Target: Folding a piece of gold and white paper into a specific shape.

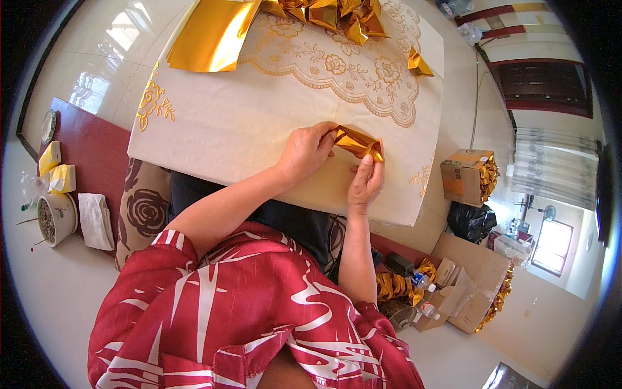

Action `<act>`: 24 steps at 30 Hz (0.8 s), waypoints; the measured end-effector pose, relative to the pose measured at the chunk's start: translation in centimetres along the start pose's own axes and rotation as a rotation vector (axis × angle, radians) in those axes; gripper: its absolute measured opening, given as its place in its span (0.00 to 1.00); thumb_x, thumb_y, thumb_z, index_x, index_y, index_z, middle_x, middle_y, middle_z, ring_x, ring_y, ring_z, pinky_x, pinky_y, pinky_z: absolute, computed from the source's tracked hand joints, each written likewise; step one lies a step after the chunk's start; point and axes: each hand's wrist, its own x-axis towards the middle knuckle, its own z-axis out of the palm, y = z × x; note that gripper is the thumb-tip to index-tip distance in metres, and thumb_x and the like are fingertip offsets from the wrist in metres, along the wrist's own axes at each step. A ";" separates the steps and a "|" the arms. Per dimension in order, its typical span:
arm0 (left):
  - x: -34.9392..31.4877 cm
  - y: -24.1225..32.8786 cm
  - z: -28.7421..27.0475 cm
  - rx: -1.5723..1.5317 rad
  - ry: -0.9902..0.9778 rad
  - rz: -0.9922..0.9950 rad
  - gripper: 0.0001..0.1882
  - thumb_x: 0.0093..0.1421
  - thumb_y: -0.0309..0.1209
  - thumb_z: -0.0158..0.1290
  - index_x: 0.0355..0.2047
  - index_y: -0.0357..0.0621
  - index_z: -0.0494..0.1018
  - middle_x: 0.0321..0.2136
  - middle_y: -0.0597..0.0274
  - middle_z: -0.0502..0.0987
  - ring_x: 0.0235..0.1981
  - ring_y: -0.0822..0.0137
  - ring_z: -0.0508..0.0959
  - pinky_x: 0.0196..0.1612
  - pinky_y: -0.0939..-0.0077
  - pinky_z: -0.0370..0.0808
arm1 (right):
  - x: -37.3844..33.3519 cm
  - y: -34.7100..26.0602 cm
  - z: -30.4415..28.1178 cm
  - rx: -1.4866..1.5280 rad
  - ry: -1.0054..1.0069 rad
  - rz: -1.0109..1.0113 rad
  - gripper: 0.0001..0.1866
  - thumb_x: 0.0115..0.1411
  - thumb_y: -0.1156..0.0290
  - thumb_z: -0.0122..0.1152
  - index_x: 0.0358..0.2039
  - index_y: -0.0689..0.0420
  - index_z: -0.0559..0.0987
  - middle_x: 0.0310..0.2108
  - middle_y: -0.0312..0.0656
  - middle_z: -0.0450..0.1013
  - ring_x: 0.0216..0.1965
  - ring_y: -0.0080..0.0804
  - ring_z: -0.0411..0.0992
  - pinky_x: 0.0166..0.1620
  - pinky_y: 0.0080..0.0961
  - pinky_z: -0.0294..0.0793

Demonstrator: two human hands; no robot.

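Note:
Between my two hands is a folded piece of shiny gold foil paper, held just above the near part of the white-covered table. My left hand pinches its left end with thumb and fingers. At the other end my right hand grips it, thumb pressed on the near side. Flat gold foil paper lies at the table's far left. Beside it sits a pile of folded gold pieces. One more folded gold piece rests alone at the far right.
A lace-patterned cloth covers the table's far middle. To the right stand a cardboard box of gold pieces, a black plastic bag and a larger open carton. On the left are a plant pot and a folded white cloth.

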 end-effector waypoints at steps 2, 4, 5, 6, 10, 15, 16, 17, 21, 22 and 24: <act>0.0 -0.3 0.1 0.033 -0.003 0.034 0.13 0.65 0.31 0.49 0.44 0.34 0.75 0.23 0.46 0.80 0.23 0.56 0.83 0.29 0.64 0.78 | 0.0 0.7 -0.5 -0.109 -0.029 -0.045 0.25 0.71 0.59 0.46 0.60 0.65 0.70 0.51 0.50 0.73 0.45 0.35 0.75 0.45 0.27 0.74; 0.0 -0.6 0.0 0.066 -0.005 0.068 0.13 0.64 0.31 0.51 0.44 0.35 0.75 0.23 0.47 0.79 0.23 0.54 0.82 0.29 0.63 0.77 | 0.0 0.8 -0.6 -0.217 -0.060 -0.090 0.25 0.71 0.60 0.46 0.60 0.64 0.69 0.51 0.52 0.73 0.46 0.40 0.75 0.48 0.31 0.74; -0.2 -0.8 0.0 0.146 -0.007 0.145 0.12 0.63 0.31 0.52 0.44 0.36 0.75 0.23 0.46 0.79 0.23 0.51 0.81 0.29 0.61 0.77 | 0.1 0.5 -0.4 -0.214 -0.055 -0.103 0.24 0.71 0.60 0.45 0.59 0.64 0.70 0.50 0.52 0.73 0.46 0.43 0.75 0.49 0.33 0.73; -0.2 -0.9 -0.1 0.226 -0.008 0.223 0.12 0.62 0.31 0.53 0.43 0.37 0.75 0.23 0.46 0.79 0.23 0.48 0.80 0.28 0.59 0.76 | 0.1 0.3 -0.3 -0.212 -0.051 -0.116 0.23 0.71 0.60 0.45 0.58 0.64 0.71 0.49 0.52 0.73 0.46 0.46 0.74 0.50 0.36 0.72; -0.3 -0.8 -0.3 0.271 -0.049 0.295 0.13 0.61 0.31 0.54 0.43 0.38 0.74 0.24 0.45 0.78 0.24 0.45 0.79 0.28 0.56 0.75 | 0.2 0.2 -0.3 -0.187 -0.099 -0.089 0.22 0.71 0.60 0.45 0.54 0.64 0.73 0.46 0.52 0.75 0.45 0.47 0.75 0.48 0.36 0.73; -0.4 -0.4 -0.5 0.277 -0.105 0.203 0.16 0.62 0.29 0.54 0.48 0.35 0.71 0.30 0.41 0.79 0.30 0.45 0.81 0.32 0.57 0.77 | 0.1 0.2 -0.1 -0.243 -0.070 -0.123 0.19 0.70 0.62 0.47 0.51 0.64 0.74 0.42 0.51 0.76 0.42 0.47 0.75 0.44 0.35 0.74; -0.4 -0.3 -0.5 0.276 -0.105 0.204 0.16 0.62 0.29 0.54 0.48 0.35 0.71 0.30 0.41 0.79 0.30 0.45 0.81 0.32 0.57 0.77 | 0.1 0.3 -0.1 -0.243 -0.069 -0.124 0.19 0.70 0.62 0.47 0.51 0.64 0.74 0.42 0.51 0.76 0.42 0.47 0.75 0.44 0.35 0.74; -0.5 -0.2 -0.5 0.276 -0.104 0.171 0.16 0.62 0.29 0.54 0.49 0.35 0.71 0.30 0.41 0.79 0.31 0.45 0.81 0.32 0.57 0.77 | 0.0 0.4 -0.1 -0.253 -0.063 -0.138 0.19 0.70 0.61 0.49 0.51 0.63 0.74 0.41 0.51 0.76 0.40 0.46 0.76 0.43 0.34 0.74; -0.4 -0.8 -0.2 0.218 0.017 0.235 0.16 0.60 0.29 0.54 0.47 0.35 0.71 0.25 0.41 0.78 0.26 0.42 0.79 0.29 0.55 0.75 | -0.1 0.3 -0.1 -0.182 -0.071 -0.045 0.19 0.68 0.59 0.54 0.50 0.62 0.75 0.38 0.49 0.77 0.37 0.42 0.77 0.39 0.33 0.75; -0.4 -0.9 -0.2 0.218 0.018 0.235 0.16 0.60 0.29 0.54 0.47 0.35 0.71 0.25 0.41 0.78 0.26 0.42 0.79 0.29 0.55 0.75 | -0.2 0.3 -0.2 -0.182 -0.072 -0.045 0.19 0.68 0.59 0.54 0.50 0.62 0.75 0.38 0.49 0.77 0.37 0.42 0.77 0.39 0.33 0.75; -0.3 -0.9 -0.3 0.238 0.023 0.269 0.18 0.60 0.30 0.55 0.49 0.35 0.70 0.26 0.41 0.78 0.27 0.43 0.79 0.30 0.55 0.76 | -0.2 0.3 -0.5 -0.243 -0.090 0.015 0.19 0.67 0.58 0.55 0.46 0.62 0.76 0.36 0.48 0.78 0.35 0.41 0.77 0.38 0.32 0.75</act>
